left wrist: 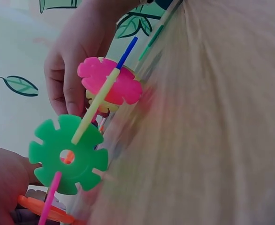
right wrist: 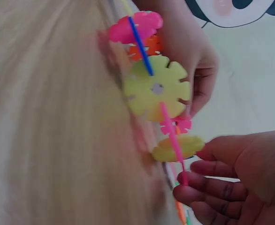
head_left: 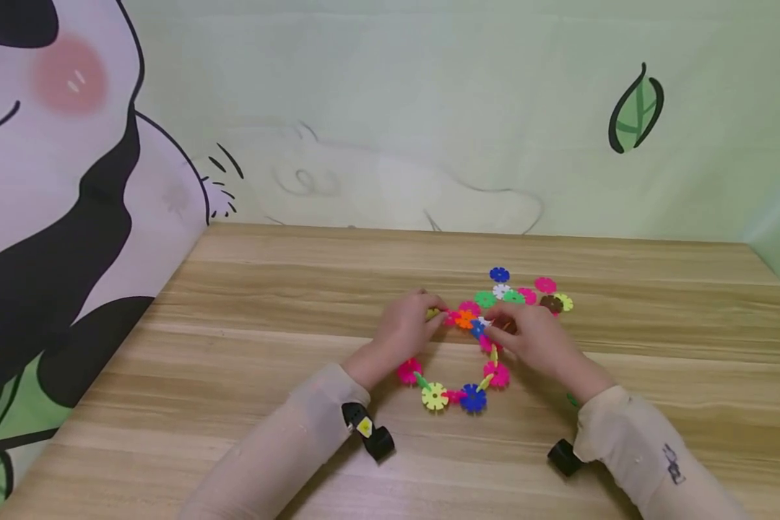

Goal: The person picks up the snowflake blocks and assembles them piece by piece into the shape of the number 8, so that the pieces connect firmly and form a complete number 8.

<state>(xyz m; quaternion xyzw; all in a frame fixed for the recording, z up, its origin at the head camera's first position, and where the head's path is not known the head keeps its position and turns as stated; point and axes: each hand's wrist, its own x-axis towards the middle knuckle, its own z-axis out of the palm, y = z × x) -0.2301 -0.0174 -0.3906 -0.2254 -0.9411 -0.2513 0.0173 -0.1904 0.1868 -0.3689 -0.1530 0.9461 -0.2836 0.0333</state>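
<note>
A ring-shaped chain of interlocking plastic flower discs [head_left: 435, 396], in pink, yellow, blue, green and orange, lies between my hands on the table. At its far left side my left hand [head_left: 406, 328] pinches a part of the chain, with a yellow disc [head_left: 432, 313] at its fingertips. My right hand [head_left: 536, 339] holds the chain's far right part, thumb and fingers beside a blue disc [head_left: 477, 329]. An orange disc [head_left: 465, 319] shows between the two hands. In the right wrist view, the right hand's fingertips [right wrist: 187, 190] meet a pink disc seen edge-on, next to a yellow disc [right wrist: 177, 148].
Several loose discs lie beyond my right hand, among them a blue one [head_left: 499, 274], a brown one [head_left: 550, 304] and a pink one [head_left: 545, 284]. A green piece [head_left: 572, 399] lies under the right wrist. The wooden table [head_left: 266, 289] ends at a painted wall [head_left: 390, 123].
</note>
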